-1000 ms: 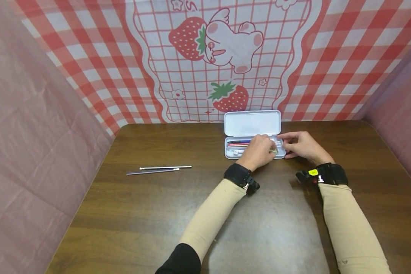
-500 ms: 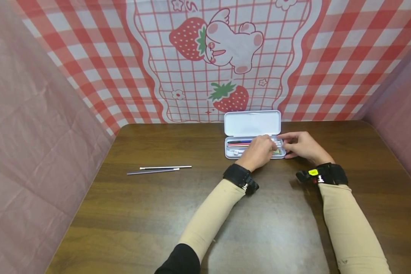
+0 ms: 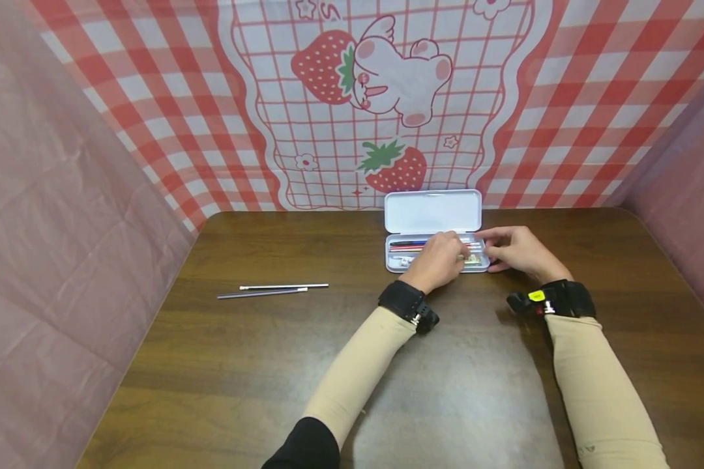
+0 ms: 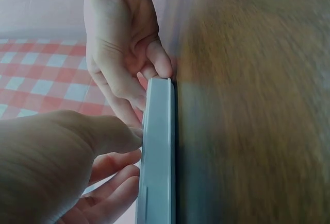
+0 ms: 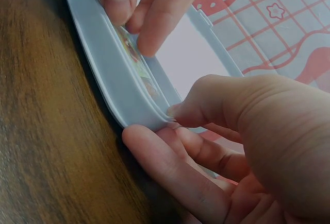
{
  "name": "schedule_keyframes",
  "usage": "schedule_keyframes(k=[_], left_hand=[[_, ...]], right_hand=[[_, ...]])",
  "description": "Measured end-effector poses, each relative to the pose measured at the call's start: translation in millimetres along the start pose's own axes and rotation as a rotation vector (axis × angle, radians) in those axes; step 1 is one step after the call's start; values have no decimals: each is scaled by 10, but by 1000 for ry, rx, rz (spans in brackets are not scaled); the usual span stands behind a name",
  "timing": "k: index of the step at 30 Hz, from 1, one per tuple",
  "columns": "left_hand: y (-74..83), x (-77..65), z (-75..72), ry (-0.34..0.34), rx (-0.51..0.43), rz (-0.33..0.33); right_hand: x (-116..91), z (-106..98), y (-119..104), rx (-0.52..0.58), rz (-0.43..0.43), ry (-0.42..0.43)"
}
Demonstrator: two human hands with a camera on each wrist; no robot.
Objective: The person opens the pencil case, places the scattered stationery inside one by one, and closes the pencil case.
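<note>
An open white pencil case (image 3: 433, 211) lies at the table's far edge, lid raised toward the back. Blue, red and other slim pens (image 3: 407, 245) fill its back part. A small white item (image 3: 405, 261) sits front left. My left hand (image 3: 434, 262) reaches over the case, thumb and fingers dipping inside, spread apart. Close by its fingertips, in the front right part, lies a small yellow-green patterned piece (image 5: 135, 59). My right hand (image 3: 522, 253) pinches the case's right end, thumb on the rim and fingers at the outer wall. The left palm hides the case's middle.
Two thin sticks, one white (image 3: 284, 286) and one dark with a pale tip (image 3: 261, 294), lie on the wooden table (image 3: 211, 371) to the left. A red-checked strawberry cloth (image 3: 328, 130) hangs behind the case, and pink fabric (image 3: 64, 260) hangs at the left.
My left hand has shifted slightly left within the case, and more of the yellow-green piece shows beside its fingers. The right hand holds the case end as before.
</note>
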State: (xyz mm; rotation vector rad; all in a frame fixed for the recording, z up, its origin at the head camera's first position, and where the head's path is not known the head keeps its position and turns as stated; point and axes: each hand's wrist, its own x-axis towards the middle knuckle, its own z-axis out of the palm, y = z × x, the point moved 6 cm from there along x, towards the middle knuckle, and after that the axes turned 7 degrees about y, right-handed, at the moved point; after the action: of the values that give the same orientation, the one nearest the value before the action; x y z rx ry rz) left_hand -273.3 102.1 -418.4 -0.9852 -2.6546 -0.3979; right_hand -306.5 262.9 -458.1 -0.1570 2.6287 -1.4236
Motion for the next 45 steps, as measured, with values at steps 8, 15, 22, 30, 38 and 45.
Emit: schedule_keyframes(k=[8,15,22,30,38,45], left_hand=[[-74,-46,-70,-21,-7,-13],[-142,-74,-115,-27,11,1],[-208,-178,-154,-44,-4,20],[-320,-330,-293,-29,13,-8],[-386,-483,-442,9,14,-3],[-419,-603,-536,33,23,27]], right_hand=[[0,7,7,-1,3,-1],[7,14,17,-6,9,-1],[-23,18,-6,-4,4,2],[-31,11,-9,-26,20,-1],[-21,10,16,-37,25,10],[-3,3,28,-36,19,15]])
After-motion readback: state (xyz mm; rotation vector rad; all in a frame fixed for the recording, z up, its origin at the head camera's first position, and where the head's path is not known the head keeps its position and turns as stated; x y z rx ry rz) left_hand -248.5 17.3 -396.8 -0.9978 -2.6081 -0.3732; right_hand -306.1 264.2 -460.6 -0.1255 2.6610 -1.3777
